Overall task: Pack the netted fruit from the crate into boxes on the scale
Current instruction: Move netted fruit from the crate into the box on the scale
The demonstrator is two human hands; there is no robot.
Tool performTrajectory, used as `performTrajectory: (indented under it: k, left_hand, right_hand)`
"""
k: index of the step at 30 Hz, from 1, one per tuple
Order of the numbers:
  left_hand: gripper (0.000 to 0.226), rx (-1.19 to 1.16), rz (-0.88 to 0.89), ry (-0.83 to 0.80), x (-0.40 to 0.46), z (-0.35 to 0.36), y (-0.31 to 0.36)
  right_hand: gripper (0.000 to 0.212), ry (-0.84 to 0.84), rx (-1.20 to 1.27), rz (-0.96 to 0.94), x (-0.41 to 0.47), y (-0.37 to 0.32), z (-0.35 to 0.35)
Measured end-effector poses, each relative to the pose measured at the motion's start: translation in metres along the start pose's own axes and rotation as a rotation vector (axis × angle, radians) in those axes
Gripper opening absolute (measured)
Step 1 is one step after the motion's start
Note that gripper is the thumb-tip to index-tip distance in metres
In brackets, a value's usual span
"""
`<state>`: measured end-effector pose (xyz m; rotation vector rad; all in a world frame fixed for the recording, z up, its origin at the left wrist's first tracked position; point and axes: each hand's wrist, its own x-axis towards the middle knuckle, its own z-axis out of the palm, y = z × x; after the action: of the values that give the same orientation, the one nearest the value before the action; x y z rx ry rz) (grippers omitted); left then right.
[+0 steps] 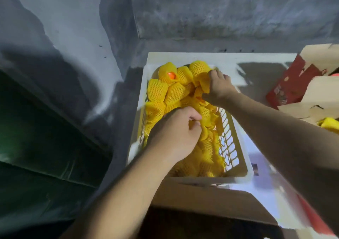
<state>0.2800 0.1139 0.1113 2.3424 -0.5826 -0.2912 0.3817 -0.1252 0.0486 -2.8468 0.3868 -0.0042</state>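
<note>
Both of the person's bare forearms reach down into a white slotted plastic crate (231,143) that sits on the grey concrete floor (77,42) close to the wall. The crate is heaped with fruit wrapped in yellow foam netting (175,92), and at the far left corner one piece shows its orange skin (171,75) through the open end of its sleeve. The left hand (177,130) is low in the middle of the pile, its fingers curled inward and pinching a fold of yellow netting near the crate's right wall. The right hand (219,86) is further away, toward the back of the crate, palm down, with its fingers bent over another netted piece and its thumb tucked against the netting; it grips that piece from above. Near the bottom of the view an open brown cardboard box (207,200) stands right against the crate's near rim, its inside dark and hard to make out. Off to the right lies a red printed carton (291,84) with its plain cardboard flaps (321,93) spread open, and a bit of yellow netting (330,124) shows at the right edge beside it. A dark green surface (36,137) fills the left side. I cannot pick out a scale anywhere.
</note>
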Motion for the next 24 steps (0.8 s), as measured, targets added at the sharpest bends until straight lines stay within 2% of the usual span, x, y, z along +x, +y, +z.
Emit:
performTrajectory:
  k: [2,4,6,8,10,12,13,14,15,17,19,22,24]
  left_hand:
    - [0.021,-0.025,-0.027,-0.004,0.013,0.005,-0.008]
    - [0.022,-0.085,-0.068,-0.033,0.023,0.011,-0.016]
    - [0.022,-0.247,-0.140,-0.059,0.032,0.018,-0.022]
    - [0.023,-0.482,-0.253,-0.058,0.041,0.024,-0.023]
    - [0.031,-0.718,-0.389,-0.024,0.052,0.026,-0.020]
    - [0.063,-0.900,-0.505,-0.039,0.062,0.029,-0.015]
    - [0.084,-0.959,-0.558,-0.046,0.065,0.032,-0.013]
    - [0.096,-0.998,-0.598,-0.032,0.067,0.036,-0.012]
    - [0.093,-1.022,-0.613,-0.003,0.067,0.040,-0.013]
    - [0.059,-1.044,-0.634,0.119,0.068,0.046,-0.016]
    - [0.041,-1.073,-0.692,0.207,0.070,0.046,-0.019]
    - [0.032,-1.118,-0.789,0.299,0.071,0.042,-0.021]
    - [0.038,-1.197,-0.863,0.328,0.068,0.039,-0.024]
  right_hand:
    - [0.088,0.037,-0.032,0.028,0.020,0.009,0.016]
    - [0.083,0.128,-0.111,0.045,0.028,0.016,0.029]
    - [0.080,0.151,-0.181,0.048,0.027,0.017,0.032]
    - [0.089,0.111,-0.137,0.059,0.019,0.014,0.023]
    - [0.084,0.028,0.132,0.027,-0.002,0.006,0.012]
    - [0.070,-0.182,0.540,-0.076,-0.035,-0.004,0.006]
    - [0.063,-0.309,0.706,-0.136,-0.051,-0.010,0.006]
    - [0.057,-0.415,0.815,-0.186,-0.062,-0.012,0.008]
    - [0.055,-0.499,0.925,-0.227,-0.067,-0.013,0.011]
    - [0.058,-0.576,1.168,-0.226,-0.067,-0.012,0.012]
    - [0.063,-0.500,1.253,-0.201,-0.061,-0.013,0.017]
    - [0.058,-0.102,1.022,-0.280,-0.051,-0.023,0.038]
    - [0.056,0.144,0.937,-0.230,-0.036,-0.024,0.048]
